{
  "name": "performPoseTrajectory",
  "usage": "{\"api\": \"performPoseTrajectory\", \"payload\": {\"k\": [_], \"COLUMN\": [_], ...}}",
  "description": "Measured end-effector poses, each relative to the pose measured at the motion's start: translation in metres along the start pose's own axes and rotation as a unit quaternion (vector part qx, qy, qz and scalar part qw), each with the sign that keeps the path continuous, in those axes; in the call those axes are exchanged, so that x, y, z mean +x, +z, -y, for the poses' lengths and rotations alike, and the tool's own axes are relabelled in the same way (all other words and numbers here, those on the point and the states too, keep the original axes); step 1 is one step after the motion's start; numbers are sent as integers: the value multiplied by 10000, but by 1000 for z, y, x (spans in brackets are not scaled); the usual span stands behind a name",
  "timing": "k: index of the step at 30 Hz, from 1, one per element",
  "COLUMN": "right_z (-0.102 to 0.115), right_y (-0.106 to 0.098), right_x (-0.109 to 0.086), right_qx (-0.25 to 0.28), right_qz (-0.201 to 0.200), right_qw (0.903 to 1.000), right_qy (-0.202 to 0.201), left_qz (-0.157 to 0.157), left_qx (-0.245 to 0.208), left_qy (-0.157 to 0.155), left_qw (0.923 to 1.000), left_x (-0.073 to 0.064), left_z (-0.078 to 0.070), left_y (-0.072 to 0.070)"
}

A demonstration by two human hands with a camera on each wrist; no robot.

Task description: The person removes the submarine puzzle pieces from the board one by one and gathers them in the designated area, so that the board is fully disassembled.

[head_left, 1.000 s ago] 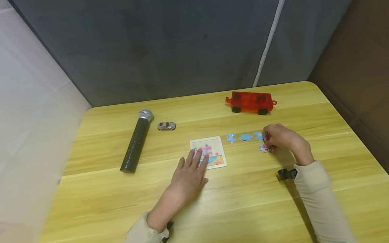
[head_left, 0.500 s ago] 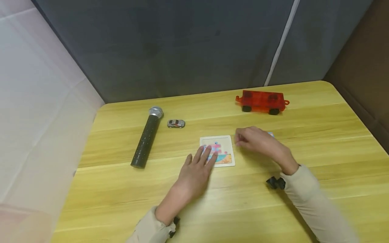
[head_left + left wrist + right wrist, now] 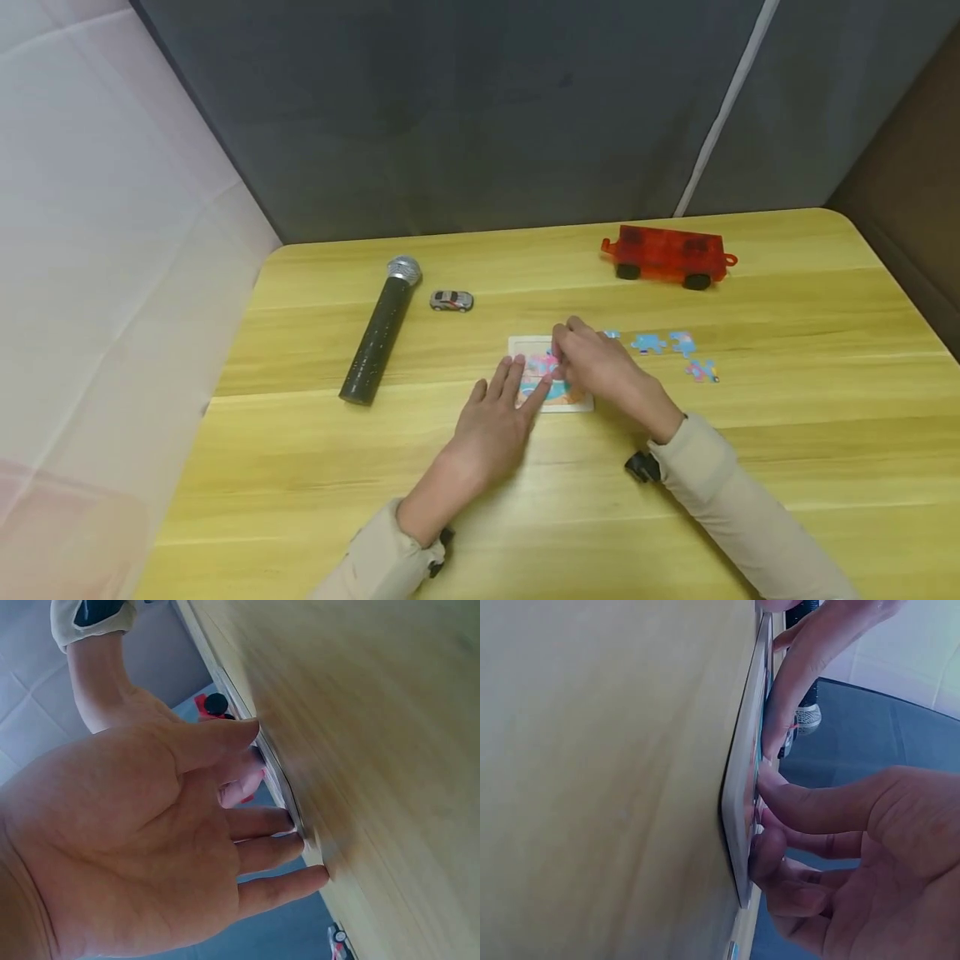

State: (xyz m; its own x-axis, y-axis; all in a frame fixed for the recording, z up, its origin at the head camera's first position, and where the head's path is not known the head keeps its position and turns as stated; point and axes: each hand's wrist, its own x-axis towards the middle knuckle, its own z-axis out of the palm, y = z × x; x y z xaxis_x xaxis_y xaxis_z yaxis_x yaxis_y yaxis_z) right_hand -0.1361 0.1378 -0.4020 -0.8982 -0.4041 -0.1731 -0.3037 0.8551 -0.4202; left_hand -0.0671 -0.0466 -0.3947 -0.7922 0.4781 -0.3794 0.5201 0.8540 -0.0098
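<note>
A small square puzzle tray [image 3: 516, 343] with a pale rim lies on the table, with pink and blue jigsaw pieces [image 3: 542, 365] and a blue-orange strip [image 3: 551, 392] inside it. My left hand [image 3: 495, 429] rests its straight fingers on the tray's left side. Over the tray's right part, my right hand [image 3: 600, 365] pinches a puzzle piece, mostly hidden by the fingers. In the right wrist view its thumb [image 3: 810, 806] and curled fingers meet right at the tray's surface [image 3: 739, 795], close to a left fingertip.
Loose jigsaw pieces [image 3: 648, 343] lie to the right of the tray, one partly behind my right hand. Behind them stands a red toy wagon [image 3: 667, 254]. A black microphone [image 3: 381, 333] and a small silver toy car [image 3: 452, 301] lie at the left.
My right hand has moved left from the loose pieces to the tray. My left hand stays on the tray. The whole head view has shifted, so the scene sits farther right.
</note>
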Motion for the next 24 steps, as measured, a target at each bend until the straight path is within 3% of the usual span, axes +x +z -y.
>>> {"api": "performPoseTrajectory", "payload": {"k": [5,9,15,17,21,24], "right_z": [-2,-8,-36,-52,-84,-101], "right_y": [2,0,-29,-43,-62,-68], "right_x": [1,2,-1,-5,-14,-16], "right_qx": [120,717,1596,1622,1612,1454], "right_qz": [-94,-141,-407,-140,1058,1637], "right_qw": [9998,9972,9854,9854,9803,9756], "right_qy": [-95,-165,-428,-490,-420,-185], "left_qz": [38,59,8,-5,-12,-18], "left_qx": [67,76,169,209,226,147], "left_qy": [-81,-156,-202,-253,-349,-428], "left_qw": [9999,9998,9997,9995,9991,9990], "left_x": [1,2,4,3,0,0], "left_z": [-2,-5,-8,-8,-4,-3], "left_y": [1,0,1,2,2,3]}}
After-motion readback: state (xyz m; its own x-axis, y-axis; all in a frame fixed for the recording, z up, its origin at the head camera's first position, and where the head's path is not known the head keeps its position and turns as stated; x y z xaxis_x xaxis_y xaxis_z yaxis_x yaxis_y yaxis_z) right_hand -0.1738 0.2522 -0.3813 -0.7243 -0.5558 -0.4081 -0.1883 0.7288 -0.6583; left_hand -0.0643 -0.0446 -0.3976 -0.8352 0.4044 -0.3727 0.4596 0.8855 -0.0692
